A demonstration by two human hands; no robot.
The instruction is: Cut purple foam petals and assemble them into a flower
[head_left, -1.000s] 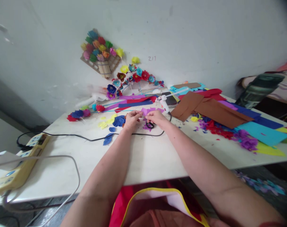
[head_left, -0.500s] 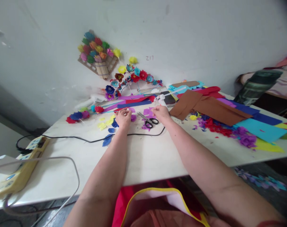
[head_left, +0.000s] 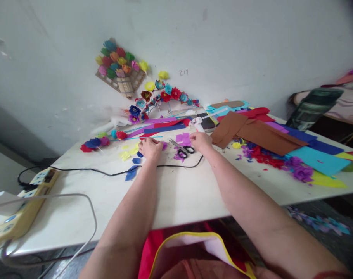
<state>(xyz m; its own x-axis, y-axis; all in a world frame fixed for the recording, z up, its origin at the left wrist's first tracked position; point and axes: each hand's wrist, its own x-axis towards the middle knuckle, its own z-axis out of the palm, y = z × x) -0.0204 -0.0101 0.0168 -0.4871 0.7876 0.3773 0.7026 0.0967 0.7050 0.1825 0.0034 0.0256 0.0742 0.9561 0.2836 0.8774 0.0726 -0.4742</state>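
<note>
My left hand [head_left: 151, 148] is closed, its fingertips bent down at the table among small paper pieces. A thin light-blue stick [head_left: 157, 136] shows just beyond its fingers; whether they grip it I cannot tell. Purple petals [head_left: 164, 145] peek out at its right side. My right hand [head_left: 201, 142] is closed in a pinch, and what it holds is too small to make out. Directly behind it is a white glue gun [head_left: 197, 123]. Between my hands lie black-handled scissors [head_left: 182, 152] and purple paper pieces [head_left: 182, 138].
Blue petals [head_left: 131, 173] and a black cord [head_left: 106, 173] lie nearer me, with a power strip [head_left: 33, 203] at left. Brown paper sheets [head_left: 263, 133] and paper scraps [head_left: 266, 158] cover the right side. Paper flowers [head_left: 165, 96] stand along the wall; a dark bottle [head_left: 316, 106] is at far right.
My left hand has turned slightly, its fingers now closer together and bent lower. My right hand has shifted a little to the right. The light-blue stick now shows past the left fingers.
</note>
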